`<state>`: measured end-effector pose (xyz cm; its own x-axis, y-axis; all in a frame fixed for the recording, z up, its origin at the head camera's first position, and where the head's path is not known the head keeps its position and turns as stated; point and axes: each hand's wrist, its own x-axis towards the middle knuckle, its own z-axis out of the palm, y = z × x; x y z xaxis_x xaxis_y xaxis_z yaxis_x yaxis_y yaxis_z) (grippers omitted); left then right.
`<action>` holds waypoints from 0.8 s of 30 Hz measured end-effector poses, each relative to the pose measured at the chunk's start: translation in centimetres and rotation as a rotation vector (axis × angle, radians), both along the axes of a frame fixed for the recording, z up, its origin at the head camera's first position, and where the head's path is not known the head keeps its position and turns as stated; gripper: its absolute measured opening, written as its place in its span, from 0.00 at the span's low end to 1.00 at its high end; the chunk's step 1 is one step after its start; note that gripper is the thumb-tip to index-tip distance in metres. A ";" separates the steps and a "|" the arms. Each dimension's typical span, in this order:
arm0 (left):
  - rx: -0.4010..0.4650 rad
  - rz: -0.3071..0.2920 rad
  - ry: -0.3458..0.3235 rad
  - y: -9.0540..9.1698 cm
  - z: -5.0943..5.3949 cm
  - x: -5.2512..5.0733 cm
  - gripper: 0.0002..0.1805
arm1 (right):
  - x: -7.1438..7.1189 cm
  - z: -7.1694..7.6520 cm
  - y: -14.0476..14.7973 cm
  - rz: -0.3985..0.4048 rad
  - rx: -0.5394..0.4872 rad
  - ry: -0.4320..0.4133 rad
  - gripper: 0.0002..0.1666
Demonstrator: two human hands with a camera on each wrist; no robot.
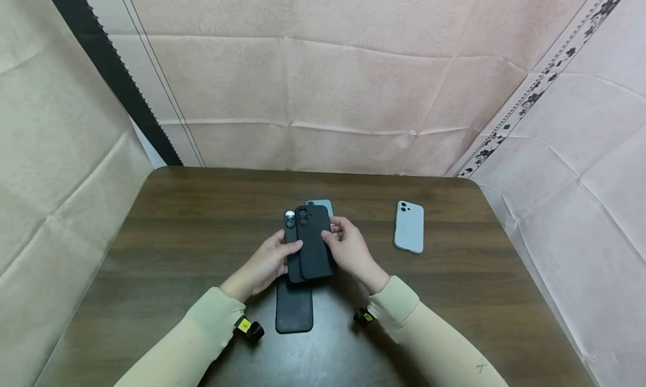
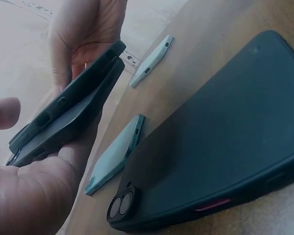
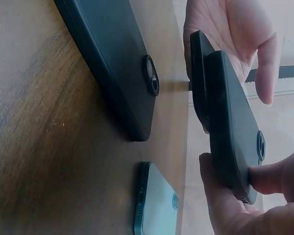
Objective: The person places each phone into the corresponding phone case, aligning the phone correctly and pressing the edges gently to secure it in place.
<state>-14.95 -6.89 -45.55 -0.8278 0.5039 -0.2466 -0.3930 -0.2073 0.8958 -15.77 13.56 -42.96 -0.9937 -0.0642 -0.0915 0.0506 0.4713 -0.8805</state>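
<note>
My left hand (image 1: 264, 263) holds a black phone (image 1: 292, 266) with its fingers behind it, its silver-ringed lenses at the top. Overlapping its front is a second black phone (image 1: 317, 252), pinched along its right side by my right hand (image 1: 350, 249). In the left wrist view the two stand at a narrow angle, close together at one end. The left thumb is spread apart from the phones in the right wrist view. Below them a third black phone (image 1: 294, 311) lies back up on the table; its paired lenses show in the left wrist view.
A light blue phone (image 1: 324, 204) lies behind the held phones, partly hidden by them. Farther right is a pale blue-white phone (image 1: 410, 230), camera side up. The brown wooden table (image 1: 202, 230) ends at pale cloth hangings (image 1: 353, 95) behind and on both sides.
</note>
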 end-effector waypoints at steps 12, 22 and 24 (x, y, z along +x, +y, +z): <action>-0.012 0.009 0.019 0.1 -0.4 0.0 0.28 | 0.1 -0.5 -0.1 0.016 0.002 0.005 0.26; -0.090 0.022 0.033 0.1 -0.6 -0.1 0.29 | 0.2 -0.5 -0.1 0.022 -0.013 -0.006 0.24; -0.100 0.024 0.034 0.1 -0.6 0.0 0.29 | 0.2 -0.5 0.0 0.025 -0.017 -0.004 0.23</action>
